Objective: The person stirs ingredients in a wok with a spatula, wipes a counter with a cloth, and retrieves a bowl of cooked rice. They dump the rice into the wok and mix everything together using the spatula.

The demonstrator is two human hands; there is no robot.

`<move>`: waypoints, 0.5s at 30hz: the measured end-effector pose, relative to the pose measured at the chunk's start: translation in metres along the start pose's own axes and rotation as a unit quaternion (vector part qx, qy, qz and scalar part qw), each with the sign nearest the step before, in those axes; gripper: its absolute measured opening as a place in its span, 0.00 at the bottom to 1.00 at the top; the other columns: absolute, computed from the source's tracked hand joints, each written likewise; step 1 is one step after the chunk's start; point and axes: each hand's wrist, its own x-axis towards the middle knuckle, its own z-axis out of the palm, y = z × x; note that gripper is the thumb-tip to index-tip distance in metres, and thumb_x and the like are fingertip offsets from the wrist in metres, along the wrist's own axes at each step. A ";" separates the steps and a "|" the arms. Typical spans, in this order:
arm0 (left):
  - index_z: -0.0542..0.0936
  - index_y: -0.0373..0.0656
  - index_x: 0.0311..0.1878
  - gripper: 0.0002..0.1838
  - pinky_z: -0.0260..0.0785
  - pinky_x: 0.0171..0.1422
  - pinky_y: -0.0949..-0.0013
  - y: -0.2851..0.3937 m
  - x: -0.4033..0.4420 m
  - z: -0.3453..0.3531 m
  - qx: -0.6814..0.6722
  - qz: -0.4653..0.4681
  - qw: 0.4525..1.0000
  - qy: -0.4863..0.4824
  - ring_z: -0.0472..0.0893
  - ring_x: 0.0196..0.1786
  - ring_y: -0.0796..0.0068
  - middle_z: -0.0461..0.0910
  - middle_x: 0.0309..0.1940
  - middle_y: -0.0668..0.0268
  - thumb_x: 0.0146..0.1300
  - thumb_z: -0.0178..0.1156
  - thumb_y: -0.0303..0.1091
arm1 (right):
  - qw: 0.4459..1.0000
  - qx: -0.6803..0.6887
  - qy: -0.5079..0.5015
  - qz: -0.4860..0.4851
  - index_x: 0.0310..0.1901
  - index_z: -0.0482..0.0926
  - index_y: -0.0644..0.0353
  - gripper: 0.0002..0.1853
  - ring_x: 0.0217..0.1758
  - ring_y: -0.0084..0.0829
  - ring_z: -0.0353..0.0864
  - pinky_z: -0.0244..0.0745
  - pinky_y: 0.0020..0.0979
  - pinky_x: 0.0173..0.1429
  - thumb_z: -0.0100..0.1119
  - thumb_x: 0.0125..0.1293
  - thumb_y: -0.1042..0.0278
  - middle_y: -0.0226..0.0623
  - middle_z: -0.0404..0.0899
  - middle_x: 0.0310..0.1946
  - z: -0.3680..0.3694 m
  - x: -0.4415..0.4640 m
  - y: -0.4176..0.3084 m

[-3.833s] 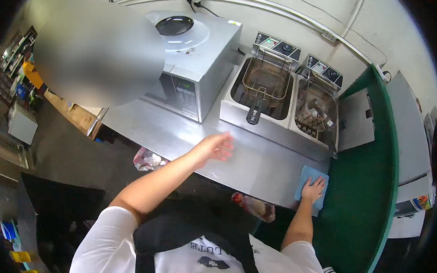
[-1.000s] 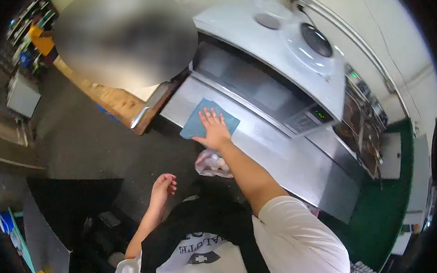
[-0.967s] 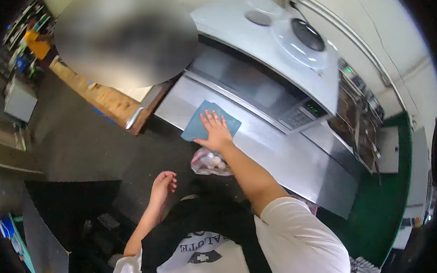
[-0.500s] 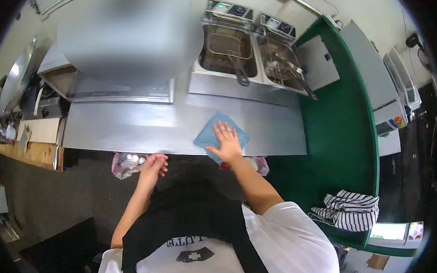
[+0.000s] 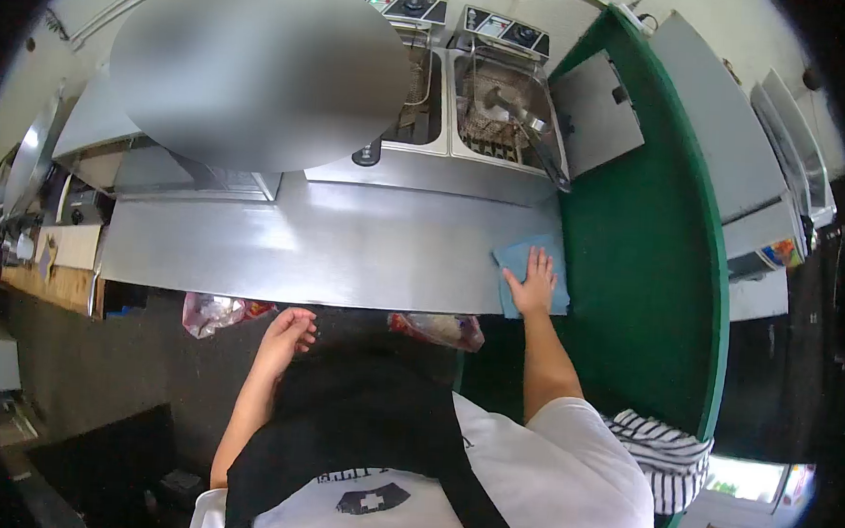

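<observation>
My right hand (image 5: 533, 285) lies flat with fingers spread on a light blue cloth (image 5: 511, 261), pressing it against the steel counter (image 5: 347, 246) at its right end, close to the green side panel. The cloth shows around the fingers and below the palm. My left hand (image 5: 291, 332) hangs in front of the counter's near edge, its fingers loosely curled in, and I see nothing held in it.
Two deep fryers (image 5: 512, 106) stand at the back, one holding a long-handled tool (image 5: 541, 155). A green panel (image 5: 624, 246) closes off the right side. Plastic bags (image 5: 435, 329) sit below the counter edge. A striped cloth (image 5: 665, 458) hangs lower right. A blurred patch hides the back left.
My right hand has slid the blue cloth rightward along the counter, from near its middle to the right end. My left hand stays curled by the edge. The view has shifted a little.
</observation>
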 end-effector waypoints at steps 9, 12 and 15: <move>0.74 0.45 0.46 0.10 0.66 0.36 0.78 -0.006 -0.031 0.011 0.000 -0.015 0.999 0.045 0.74 0.33 0.83 0.75 0.34 0.72 0.66 0.51 0.38 | 0.987 -0.013 0.020 0.159 0.70 0.49 0.52 0.50 0.74 0.44 0.41 0.39 0.53 0.72 0.46 0.52 0.26 0.38 0.45 0.72 -0.002 0.072 -0.012; 0.74 0.45 0.46 0.11 0.66 0.36 0.78 -0.009 -0.037 0.009 -0.002 -0.007 0.999 0.050 0.74 0.33 0.83 0.76 0.34 0.72 0.66 0.52 0.38 | 0.983 -0.029 -0.005 0.179 0.71 0.48 0.46 0.51 0.74 0.45 0.40 0.39 0.56 0.71 0.44 0.51 0.22 0.40 0.44 0.72 -0.001 0.085 -0.013; 0.74 0.46 0.46 0.11 0.66 0.35 0.78 -0.013 -0.039 0.010 0.018 -0.010 0.998 0.051 0.74 0.33 0.83 0.76 0.35 0.72 0.65 0.52 0.39 | 0.985 -0.032 -0.019 0.168 0.70 0.46 0.35 0.48 0.74 0.49 0.40 0.38 0.60 0.70 0.42 0.51 0.21 0.43 0.43 0.72 -0.013 0.076 -0.020</move>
